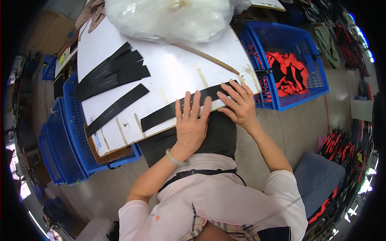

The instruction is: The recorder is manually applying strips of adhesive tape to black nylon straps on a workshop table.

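Observation:
A long black fabric strip (157, 119) lies along the near edge of the white tabletop (169, 68). Flat across its middle rests my left hand (192, 122), fingers stretched out and a pale bangle on the wrist. My right hand (240, 102) touches the strip's right end with its fingers spread. Neither hand grips it; both press from above. To the left lies a single black strip (118, 108), set at a slant. Behind that one, a fanned pile of black strips (112, 70) overlaps itself.
A large clear plastic bag (173, 20) with white contents covers the table's far side, a wooden stick (207, 58) beside it. Right of the table, a blue crate (281, 105) holds red-and-black fabric pieces (287, 72). More blue crates (72, 132) stand at the left. A grey-blue padded seat (321, 176) is at the right.

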`<state>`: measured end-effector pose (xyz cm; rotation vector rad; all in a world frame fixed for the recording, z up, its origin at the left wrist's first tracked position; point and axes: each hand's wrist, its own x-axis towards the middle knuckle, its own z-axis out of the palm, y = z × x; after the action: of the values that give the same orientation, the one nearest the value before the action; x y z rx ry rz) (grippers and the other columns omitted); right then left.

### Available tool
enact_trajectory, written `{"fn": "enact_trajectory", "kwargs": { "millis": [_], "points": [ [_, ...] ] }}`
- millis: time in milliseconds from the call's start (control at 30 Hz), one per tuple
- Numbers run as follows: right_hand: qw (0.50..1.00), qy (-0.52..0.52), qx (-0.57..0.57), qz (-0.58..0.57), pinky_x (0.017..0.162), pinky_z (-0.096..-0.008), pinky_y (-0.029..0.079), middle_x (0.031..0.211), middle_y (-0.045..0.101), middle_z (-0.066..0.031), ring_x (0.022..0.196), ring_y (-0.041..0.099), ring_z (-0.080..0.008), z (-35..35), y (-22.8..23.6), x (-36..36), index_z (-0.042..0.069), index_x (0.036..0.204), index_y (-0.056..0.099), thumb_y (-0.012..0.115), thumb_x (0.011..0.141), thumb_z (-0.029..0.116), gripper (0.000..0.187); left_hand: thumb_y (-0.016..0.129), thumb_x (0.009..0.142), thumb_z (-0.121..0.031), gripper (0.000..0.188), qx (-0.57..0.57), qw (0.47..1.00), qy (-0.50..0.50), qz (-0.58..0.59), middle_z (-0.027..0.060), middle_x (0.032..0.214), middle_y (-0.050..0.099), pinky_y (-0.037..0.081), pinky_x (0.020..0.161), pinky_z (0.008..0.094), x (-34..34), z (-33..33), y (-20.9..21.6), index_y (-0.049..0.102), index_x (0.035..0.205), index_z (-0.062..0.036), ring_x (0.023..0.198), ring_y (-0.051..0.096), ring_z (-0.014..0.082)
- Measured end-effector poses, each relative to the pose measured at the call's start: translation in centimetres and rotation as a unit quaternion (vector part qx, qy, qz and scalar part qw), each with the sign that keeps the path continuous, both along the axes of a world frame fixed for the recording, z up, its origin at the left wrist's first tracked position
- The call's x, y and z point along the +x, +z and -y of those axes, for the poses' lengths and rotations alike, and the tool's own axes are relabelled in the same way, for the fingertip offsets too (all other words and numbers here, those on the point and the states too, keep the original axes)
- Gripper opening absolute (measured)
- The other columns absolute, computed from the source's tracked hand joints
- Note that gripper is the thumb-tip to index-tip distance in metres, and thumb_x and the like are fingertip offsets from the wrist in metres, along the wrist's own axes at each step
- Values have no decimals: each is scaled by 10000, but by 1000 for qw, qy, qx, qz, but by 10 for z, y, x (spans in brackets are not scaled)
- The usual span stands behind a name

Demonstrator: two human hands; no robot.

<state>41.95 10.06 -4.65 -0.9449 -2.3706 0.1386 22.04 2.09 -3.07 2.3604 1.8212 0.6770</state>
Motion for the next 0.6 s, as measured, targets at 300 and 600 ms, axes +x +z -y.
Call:
{"fn": "enact_trajectory", "kwargs": {
  "millis": [300,600],
  "points": [
    [1000,-16,9,13,1086,-447,311,1302,609,-47,1290,489,-269,1,0,0,163,1174,690,709,795,372,433,561,819,-39,533,50,998,15,-21,207,1444,406,247,1117,570,3,-1,-10,508,1347,-86,1368,344,431],
    [1000,-10,16,12,1094,-458,305,1302,609,-48,1297,478,-270,1,-2,0,158,1177,690,711,802,369,431,620,829,-93,518,57,998,21,-20,168,1441,417,251,1109,557,2,0,-12,526,1337,-104,1365,358,386]
  ]
}}
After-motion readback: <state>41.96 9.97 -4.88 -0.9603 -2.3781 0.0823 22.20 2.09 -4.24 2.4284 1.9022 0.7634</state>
